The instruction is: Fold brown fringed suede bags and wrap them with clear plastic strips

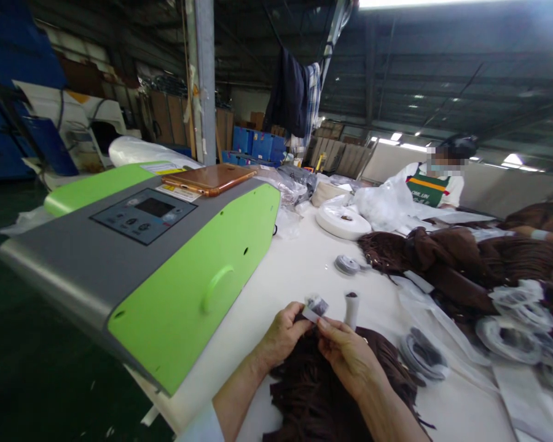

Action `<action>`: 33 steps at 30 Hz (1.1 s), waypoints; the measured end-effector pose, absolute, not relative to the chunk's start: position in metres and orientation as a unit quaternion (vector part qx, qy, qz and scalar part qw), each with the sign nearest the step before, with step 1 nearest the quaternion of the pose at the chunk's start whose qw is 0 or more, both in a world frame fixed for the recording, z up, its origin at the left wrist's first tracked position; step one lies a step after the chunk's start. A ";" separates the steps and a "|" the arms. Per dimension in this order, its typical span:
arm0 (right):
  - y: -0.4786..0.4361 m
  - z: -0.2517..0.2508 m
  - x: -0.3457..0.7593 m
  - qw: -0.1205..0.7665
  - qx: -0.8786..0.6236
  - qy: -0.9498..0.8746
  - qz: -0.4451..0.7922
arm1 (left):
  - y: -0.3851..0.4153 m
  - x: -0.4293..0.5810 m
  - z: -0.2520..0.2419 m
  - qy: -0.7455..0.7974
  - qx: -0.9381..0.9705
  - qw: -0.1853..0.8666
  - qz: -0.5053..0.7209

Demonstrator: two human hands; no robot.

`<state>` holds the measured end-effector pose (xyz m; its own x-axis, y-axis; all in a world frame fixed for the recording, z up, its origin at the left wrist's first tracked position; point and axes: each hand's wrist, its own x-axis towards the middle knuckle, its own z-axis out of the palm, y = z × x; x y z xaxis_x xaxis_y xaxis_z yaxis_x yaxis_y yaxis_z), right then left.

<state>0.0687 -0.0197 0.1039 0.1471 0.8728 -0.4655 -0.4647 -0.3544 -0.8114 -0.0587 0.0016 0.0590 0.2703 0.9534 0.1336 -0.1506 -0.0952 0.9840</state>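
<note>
brown fringed cloth (313, 393) lies on the white desk (276, 288) at the near edge, right under both hands. the left hand (283, 334) and the right hand (350, 356) meet above it. their fingers (325, 324) are pinched narrow on a small label (316, 306), grey and white, held just over the far edge of the cloth. the left thumb presses the label's left end and the right fingertips its lower right corner; the print on it is too small to read. just beside the label, to its right, a short white tube (351, 310) with a dark top stands upright on the desk.

to the left a green and grey machine (166, 288) takes up that side of the desk. it has a control panel (144, 215) on its sloping top and a copper-coloured phone (209, 178) lying flat on it. farther along sit a broad roll of white tape (343, 222) and a small grey roll (346, 264). to the right, brown heaps (442, 258) of like cloth lie among clear plastic bags (511, 319) and coils of grey band (421, 356). at the far end of the desk another person (435, 184) in a green apron is behind crumpled plastic.
</note>
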 end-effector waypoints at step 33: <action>-0.025 0.095 0.069 0.467 -0.704 -0.451 0.288 | -0.003 -0.033 0.046 0.470 0.631 0.347 0.511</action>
<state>0.0688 -0.0245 0.0945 0.4267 0.9043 0.0169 0.3662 -0.1556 -0.9174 -0.0331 -0.0029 0.0464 0.0373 0.9470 0.3191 0.2392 -0.3185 0.9172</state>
